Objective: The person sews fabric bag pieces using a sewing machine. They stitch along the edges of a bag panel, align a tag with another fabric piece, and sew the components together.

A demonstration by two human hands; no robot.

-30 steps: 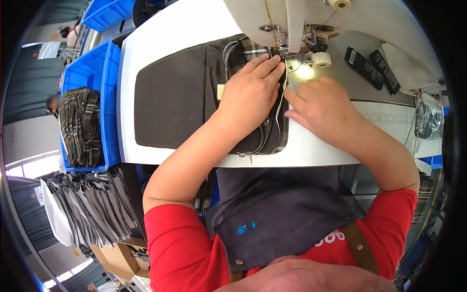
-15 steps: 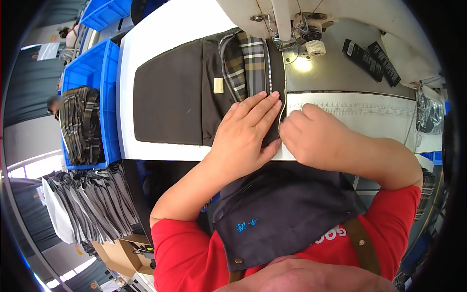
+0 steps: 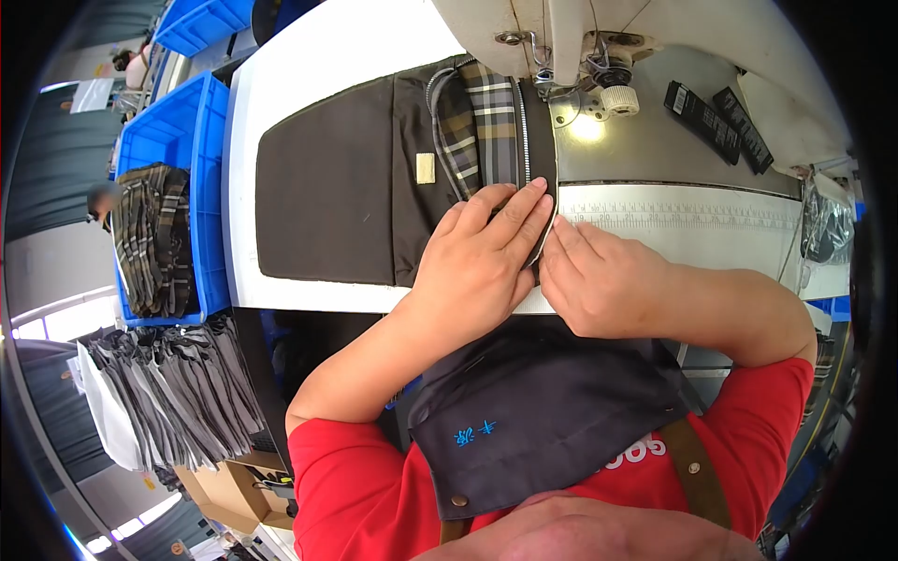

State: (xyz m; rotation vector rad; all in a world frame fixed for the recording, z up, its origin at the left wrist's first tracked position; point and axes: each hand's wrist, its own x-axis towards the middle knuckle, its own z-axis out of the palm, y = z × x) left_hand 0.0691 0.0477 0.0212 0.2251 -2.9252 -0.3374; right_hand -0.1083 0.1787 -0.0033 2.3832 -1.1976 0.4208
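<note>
A dark brown fabric panel (image 3: 325,182) with a zipper (image 3: 525,131) and a plaid lining (image 3: 494,112) lies on the white sewing table. My left hand (image 3: 482,248) rests flat over its near right part, fingers stretched out beside the zipper's end. Thin pale piping runs along the panel's right edge. At the near right corner, my right hand (image 3: 599,276) has its fingers pinched together on this piping (image 3: 555,221). The fingertips partly hide the piping there. The panel's far right edge lies by the presser foot of the sewing machine (image 3: 552,79).
Black printed tags (image 3: 702,122) lie on the metal machine bed at right. A ruler strip (image 3: 673,215) crosses the table near my right hand. At left stand a blue bin (image 3: 213,196) with plaid pieces (image 3: 154,238) and a row of hanging grey pieces (image 3: 178,388).
My right hand has moved slightly toward me, its fingertips now along the piping at the corner. The panel's near right edge bends more. My left hand stays spread on the panel.
</note>
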